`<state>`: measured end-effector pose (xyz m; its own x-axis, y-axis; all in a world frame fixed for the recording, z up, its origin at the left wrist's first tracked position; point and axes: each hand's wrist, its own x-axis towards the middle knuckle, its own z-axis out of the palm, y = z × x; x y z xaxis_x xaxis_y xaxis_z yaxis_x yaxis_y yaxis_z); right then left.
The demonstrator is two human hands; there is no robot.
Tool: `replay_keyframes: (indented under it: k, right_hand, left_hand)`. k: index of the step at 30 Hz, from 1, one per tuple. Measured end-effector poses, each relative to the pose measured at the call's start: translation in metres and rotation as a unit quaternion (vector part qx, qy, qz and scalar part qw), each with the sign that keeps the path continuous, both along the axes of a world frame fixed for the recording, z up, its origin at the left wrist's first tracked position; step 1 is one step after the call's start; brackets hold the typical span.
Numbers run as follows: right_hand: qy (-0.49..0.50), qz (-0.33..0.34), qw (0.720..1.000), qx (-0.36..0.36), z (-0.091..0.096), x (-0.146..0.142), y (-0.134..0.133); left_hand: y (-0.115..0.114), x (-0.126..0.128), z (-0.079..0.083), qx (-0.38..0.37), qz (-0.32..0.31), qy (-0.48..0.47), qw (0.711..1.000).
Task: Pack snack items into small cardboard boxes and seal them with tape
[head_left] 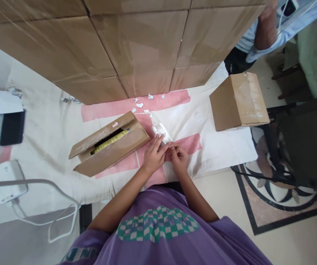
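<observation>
Plainly, the clearest writing is on the purple shirt (147,246), where the sleeve seems to bear the letters "IND" (81,254); the checkered chest print (158,223) holds paler shapes that cannot be made out, and a small reddish mark (115,124) on the open carton (119,149) is too small to read; that carton lies tilted on the cloth-covered bench (213,147), its long flaps parted, with a yellow strip (111,142) bearing dark marks inside; behind it stands a wall of taped cartons (144,44), and to the right sits another carton (251,99), shut; the small white item (160,129) lies just beside the open carton's right end, near both hands; the left hand (153,156) reaches in with fingers stretched over the item's near part, though whether it grips cannot be told; the right hand (179,158) is bent in close beside it, thumb and fingers drawn together at the item's near edge, and I cannot tell whether anything is pinched there; white scraps (139,105) lie scattered beyond the item, towards the carton wall.
</observation>
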<state>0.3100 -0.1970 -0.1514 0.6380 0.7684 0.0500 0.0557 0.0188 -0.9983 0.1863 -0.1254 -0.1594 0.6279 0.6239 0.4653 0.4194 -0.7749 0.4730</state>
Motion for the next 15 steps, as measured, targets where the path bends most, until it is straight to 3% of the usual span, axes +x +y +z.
replay_keyframes:
  k: [15]
  right_hand:
    - [0.038, -0.003, 0.999, -0.015, 0.0013, 0.0014, -0.0048]
  left_hand:
    - [-0.0015, -0.0009, 0.0046, 0.007, 0.016, 0.006, 1.0]
